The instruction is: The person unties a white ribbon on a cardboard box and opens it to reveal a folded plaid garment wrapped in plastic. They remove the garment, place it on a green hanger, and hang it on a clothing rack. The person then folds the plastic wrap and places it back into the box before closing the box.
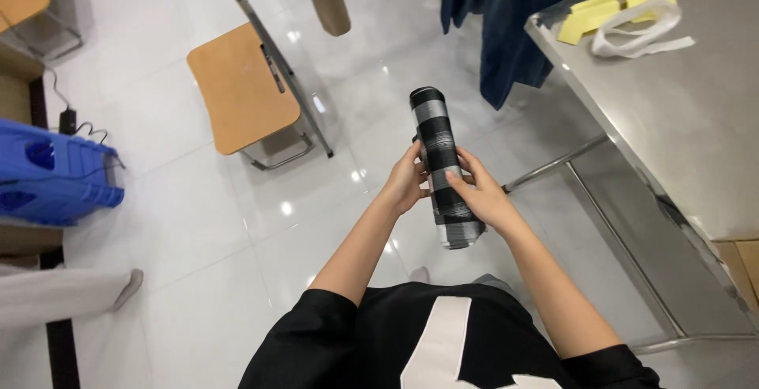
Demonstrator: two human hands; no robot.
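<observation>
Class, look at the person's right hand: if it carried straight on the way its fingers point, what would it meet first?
The right hand already grips the rolled black-and-grey checked cloth; beyond it, probably the left hand, though depth is unclear.

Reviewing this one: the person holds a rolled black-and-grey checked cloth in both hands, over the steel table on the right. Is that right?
Not quite. The head view shows the rolled black-and-grey checked cloth gripped by the left hand and the right hand, but it is held over the white tiled floor, not over the steel table, which stands apart to the right.
</observation>
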